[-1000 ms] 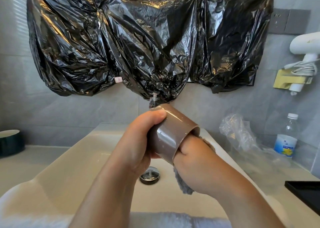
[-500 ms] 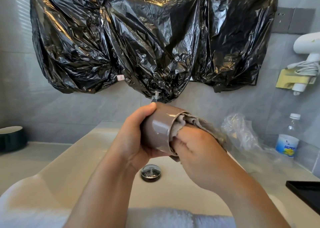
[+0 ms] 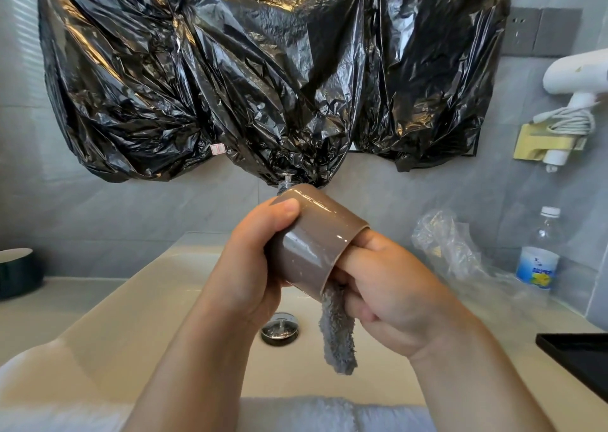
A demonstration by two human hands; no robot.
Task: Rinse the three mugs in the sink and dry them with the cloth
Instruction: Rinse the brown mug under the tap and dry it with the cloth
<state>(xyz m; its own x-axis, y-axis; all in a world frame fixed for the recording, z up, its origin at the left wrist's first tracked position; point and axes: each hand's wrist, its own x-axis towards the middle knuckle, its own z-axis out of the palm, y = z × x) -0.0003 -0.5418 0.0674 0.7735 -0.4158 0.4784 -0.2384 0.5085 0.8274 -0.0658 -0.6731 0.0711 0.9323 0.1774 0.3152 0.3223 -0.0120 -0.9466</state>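
A glossy brown mug (image 3: 317,239) lies tilted on its side above the cream sink (image 3: 138,303), mouth turned to the lower right. My left hand (image 3: 253,267) grips its base and wall. My right hand (image 3: 391,295) has fingers pushed into the mug's mouth, pressing a grey fluffy cloth (image 3: 339,336) inside; the cloth's loose end hangs down below the rim. A dark green mug (image 3: 18,275) stands on the counter at the far left. No third mug is in view.
The metal drain plug (image 3: 280,329) sits in the basin under my hands. Black plastic sheeting (image 3: 263,70) covers the wall above. A water bottle (image 3: 539,249) and crumpled clear plastic (image 3: 450,244) stand on the right counter, a black tray (image 3: 582,361) at the right edge.
My right hand has pushed the cloth deeper into the mug, so its end now hangs below the rim. The mug has turned slightly in my left hand.
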